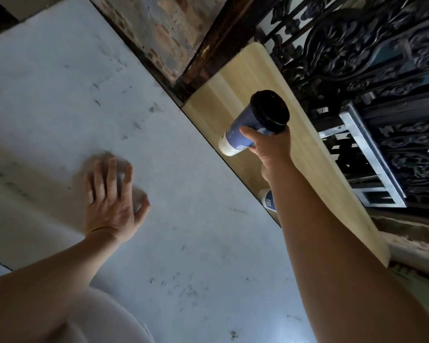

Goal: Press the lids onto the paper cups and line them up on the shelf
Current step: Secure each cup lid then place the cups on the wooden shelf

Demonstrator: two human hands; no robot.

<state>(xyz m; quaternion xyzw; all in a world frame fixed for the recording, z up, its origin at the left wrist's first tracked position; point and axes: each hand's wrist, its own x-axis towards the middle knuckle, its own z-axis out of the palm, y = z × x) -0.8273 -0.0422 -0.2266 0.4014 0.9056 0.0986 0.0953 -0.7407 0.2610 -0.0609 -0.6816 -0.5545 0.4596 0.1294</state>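
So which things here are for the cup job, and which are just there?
For the job: cup with black lid in the right hand; second cup behind the arm; wooden shelf.

Just there: grey wall under the left hand; black iron railing.

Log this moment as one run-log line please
right hand: holding lidded blue cup over wooden shelf | left hand: flat on wall, empty | second cup: on shelf

The left hand (112, 196) lies flat, fingers spread wide, arm bare. The right hand (270, 147) reaches far out on a straight arm, fingers curled tight (thumb on the near side).
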